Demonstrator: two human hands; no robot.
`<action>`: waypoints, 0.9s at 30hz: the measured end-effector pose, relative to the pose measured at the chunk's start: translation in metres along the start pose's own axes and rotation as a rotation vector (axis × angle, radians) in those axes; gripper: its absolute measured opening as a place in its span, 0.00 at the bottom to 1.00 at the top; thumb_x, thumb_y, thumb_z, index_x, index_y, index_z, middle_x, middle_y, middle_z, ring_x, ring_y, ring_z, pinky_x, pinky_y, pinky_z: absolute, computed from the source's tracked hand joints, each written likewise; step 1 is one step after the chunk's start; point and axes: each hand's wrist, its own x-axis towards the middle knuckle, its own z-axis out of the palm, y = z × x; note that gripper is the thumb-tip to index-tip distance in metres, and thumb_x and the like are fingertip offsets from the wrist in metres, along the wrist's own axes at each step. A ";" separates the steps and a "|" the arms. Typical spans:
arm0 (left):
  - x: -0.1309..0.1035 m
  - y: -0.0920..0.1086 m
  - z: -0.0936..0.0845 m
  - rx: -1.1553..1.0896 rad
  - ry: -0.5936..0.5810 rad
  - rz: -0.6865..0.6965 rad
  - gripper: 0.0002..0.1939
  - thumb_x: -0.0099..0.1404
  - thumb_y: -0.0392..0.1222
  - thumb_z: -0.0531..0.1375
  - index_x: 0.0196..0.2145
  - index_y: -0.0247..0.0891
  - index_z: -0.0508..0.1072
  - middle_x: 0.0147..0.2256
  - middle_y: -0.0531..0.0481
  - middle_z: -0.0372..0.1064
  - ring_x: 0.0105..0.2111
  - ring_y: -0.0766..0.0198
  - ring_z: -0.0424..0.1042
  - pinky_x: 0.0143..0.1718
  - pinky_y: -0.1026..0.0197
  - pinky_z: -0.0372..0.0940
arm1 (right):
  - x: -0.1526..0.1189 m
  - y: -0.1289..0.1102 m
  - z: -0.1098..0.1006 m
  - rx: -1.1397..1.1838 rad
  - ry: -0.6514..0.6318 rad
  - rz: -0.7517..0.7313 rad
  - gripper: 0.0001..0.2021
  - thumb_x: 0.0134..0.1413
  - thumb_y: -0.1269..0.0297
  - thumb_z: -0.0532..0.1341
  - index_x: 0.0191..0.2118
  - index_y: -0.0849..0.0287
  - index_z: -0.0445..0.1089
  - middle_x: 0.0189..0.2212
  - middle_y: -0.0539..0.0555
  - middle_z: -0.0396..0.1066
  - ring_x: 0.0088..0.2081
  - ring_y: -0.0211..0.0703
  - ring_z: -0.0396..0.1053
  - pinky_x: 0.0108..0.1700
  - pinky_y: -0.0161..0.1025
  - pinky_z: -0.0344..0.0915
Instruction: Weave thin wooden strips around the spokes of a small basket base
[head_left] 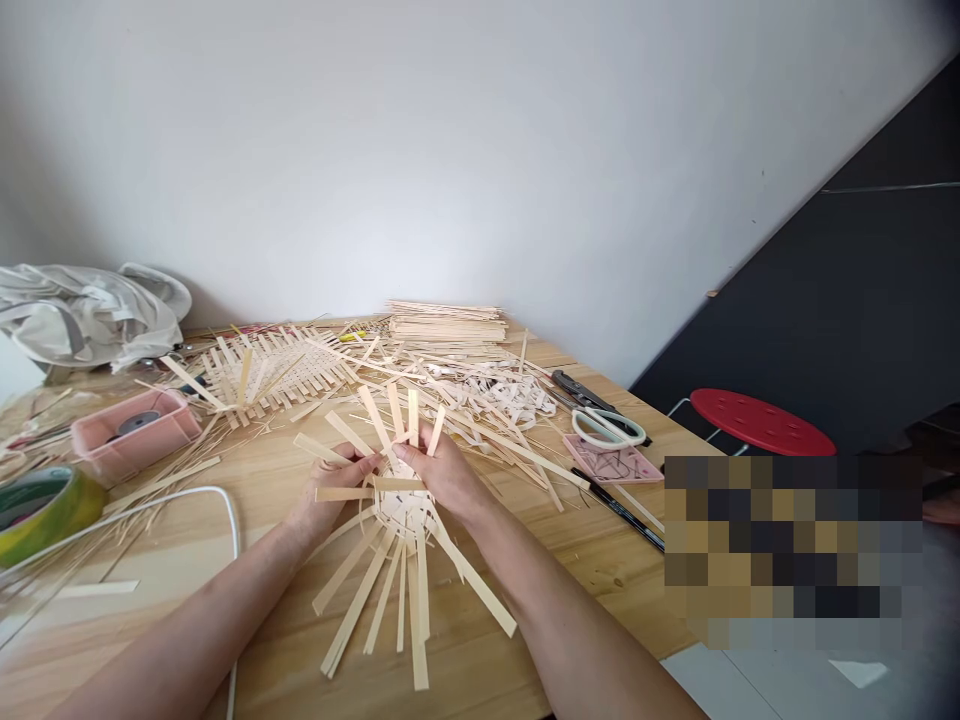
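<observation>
A round woven piece of pale bamboo strips (405,508) is held over the wooden table in front of me, its flat strips fanning out in all directions like spokes. Thin strips are woven around its middle. My left hand (330,490) grips the far left side, thumb and fingertips pinched on the strips. On the far right side my right hand (435,465) pinches the strips, its thumb lying across the weave and its fingers partly hidden behind. The longest strips point toward me and to the lower right.
Behind lie a flat woven mat (277,370), a stack of strips (448,328) and loose scraps (510,392). White-handled scissors (609,430) and a black pen (619,510) are at right. At left are a pink box (135,435), a tape roll (49,510) and a white cable (232,520).
</observation>
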 end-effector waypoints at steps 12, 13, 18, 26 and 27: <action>0.000 -0.010 -0.007 -0.030 -0.138 0.051 0.11 0.50 0.39 0.63 0.33 0.37 0.72 0.26 0.51 0.70 0.26 0.67 0.66 0.27 0.65 0.60 | 0.003 0.000 -0.001 -0.053 0.051 -0.007 0.11 0.44 0.59 0.58 0.28 0.62 0.70 0.24 0.51 0.69 0.29 0.40 0.66 0.33 0.37 0.61; 0.000 -0.010 -0.006 -0.039 -0.150 0.054 0.10 0.50 0.39 0.62 0.34 0.37 0.72 0.26 0.52 0.69 0.25 0.68 0.66 0.28 0.65 0.61 | 0.003 -0.001 -0.001 -0.053 0.051 -0.011 0.10 0.44 0.59 0.58 0.28 0.61 0.70 0.24 0.51 0.69 0.29 0.40 0.66 0.33 0.37 0.62; -0.002 -0.007 -0.002 -0.044 -0.118 0.061 0.12 0.49 0.40 0.63 0.33 0.38 0.72 0.26 0.53 0.70 0.25 0.67 0.66 0.27 0.65 0.61 | 0.002 -0.003 0.002 0.044 0.029 0.016 0.10 0.43 0.59 0.59 0.28 0.61 0.70 0.25 0.52 0.70 0.28 0.41 0.67 0.32 0.38 0.62; -0.006 -0.002 0.003 -0.117 -0.080 -0.001 0.12 0.47 0.39 0.64 0.32 0.38 0.71 0.26 0.53 0.69 0.24 0.67 0.66 0.26 0.64 0.62 | -0.003 -0.015 0.003 0.466 -0.049 0.145 0.10 0.40 0.61 0.62 0.29 0.62 0.70 0.23 0.51 0.70 0.26 0.39 0.67 0.31 0.36 0.63; -0.006 -0.002 0.003 -0.125 -0.090 -0.004 0.11 0.48 0.39 0.63 0.32 0.38 0.70 0.26 0.52 0.69 0.25 0.66 0.67 0.27 0.64 0.62 | -0.004 -0.017 0.003 0.503 -0.036 0.165 0.10 0.39 0.62 0.63 0.29 0.62 0.69 0.21 0.50 0.69 0.24 0.37 0.66 0.29 0.35 0.62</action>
